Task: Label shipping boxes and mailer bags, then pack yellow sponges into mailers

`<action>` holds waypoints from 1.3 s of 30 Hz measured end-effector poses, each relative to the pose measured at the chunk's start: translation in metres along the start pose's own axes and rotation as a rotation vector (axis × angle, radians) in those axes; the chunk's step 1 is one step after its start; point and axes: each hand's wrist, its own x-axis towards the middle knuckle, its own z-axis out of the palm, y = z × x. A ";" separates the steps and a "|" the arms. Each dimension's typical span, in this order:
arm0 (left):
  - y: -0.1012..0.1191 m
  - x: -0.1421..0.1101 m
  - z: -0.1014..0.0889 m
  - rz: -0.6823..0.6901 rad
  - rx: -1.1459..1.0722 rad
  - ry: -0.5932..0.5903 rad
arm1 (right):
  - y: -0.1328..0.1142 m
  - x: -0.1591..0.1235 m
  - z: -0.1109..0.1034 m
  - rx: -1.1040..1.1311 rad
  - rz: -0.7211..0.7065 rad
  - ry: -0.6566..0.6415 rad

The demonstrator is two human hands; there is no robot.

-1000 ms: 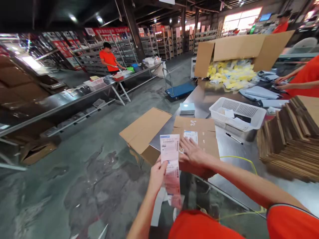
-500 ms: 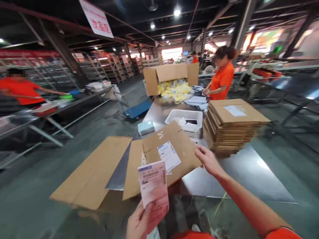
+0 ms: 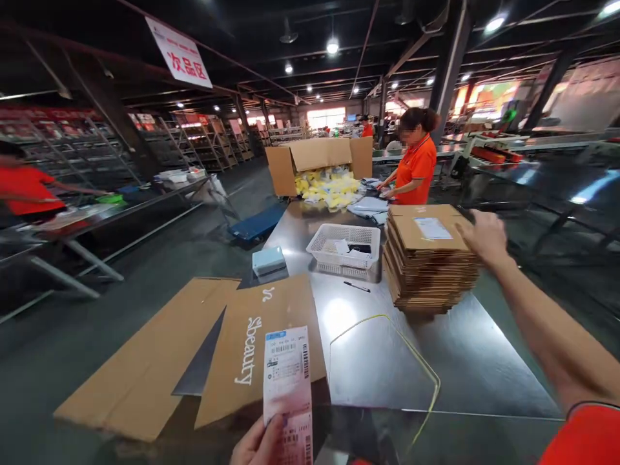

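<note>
My left hand (image 3: 261,444) is at the bottom edge, closed on a long strip of printed shipping labels (image 3: 287,374) that stands upright. Behind the strip a flat brown carton printed "beauty" (image 3: 256,336) lies on the steel table (image 3: 460,361), overhanging its near left corner. My right hand (image 3: 487,236) is stretched out to the right and rests against the top right edge of a tall stack of flat cartons (image 3: 426,268). The top carton bears a white label (image 3: 433,228). The right hand is smeared, so its fingers are unclear.
A second flat carton (image 3: 145,361) juts off the table's left. On the table are a white basket (image 3: 345,245), a pen (image 3: 357,287), a small blue box (image 3: 268,260) and a yellow cord (image 3: 416,361). A person in orange (image 3: 416,169) works beside an open carton of yellow packs (image 3: 317,165).
My right hand let go of the labelled flat carton it held up and swung up and right to the stack. The "beauty" carton now lies flat. The label strip dropped lower in view.
</note>
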 end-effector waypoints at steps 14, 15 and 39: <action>0.022 -0.026 -0.026 0.177 -0.434 -0.014 | -0.167 -0.331 0.164 0.576 -0.163 -1.521; 0.025 -0.021 -0.027 0.153 -0.396 0.053 | -0.168 -0.336 0.164 0.561 -0.199 -1.517; -0.050 -0.007 -0.085 -0.013 -0.273 0.353 | -0.189 -0.365 0.266 -0.156 -0.999 -1.074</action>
